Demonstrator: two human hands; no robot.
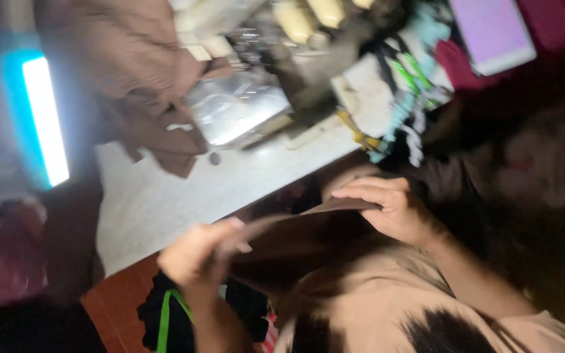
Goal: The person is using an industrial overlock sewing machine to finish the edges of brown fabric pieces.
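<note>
While both hands hold it, I see the brown fabric piece point(308, 225) near me, off the table: left hand point(194, 252) pinches one edge, right hand point(387, 209) grips the other. I judge nothing sewn yet; sewing machine point(276, 72) is far, w/ more brown cloth point(145, 85) at far left.

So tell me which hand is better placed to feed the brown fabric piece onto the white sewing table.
Probably the right hand: it grips the brown fabric piece at the end nearer the white sewing table, closer to the machine's metal plate. The left hand pinches the other end.

Head view, tilted, blurred, seemingly close above table point(165, 196)
</note>
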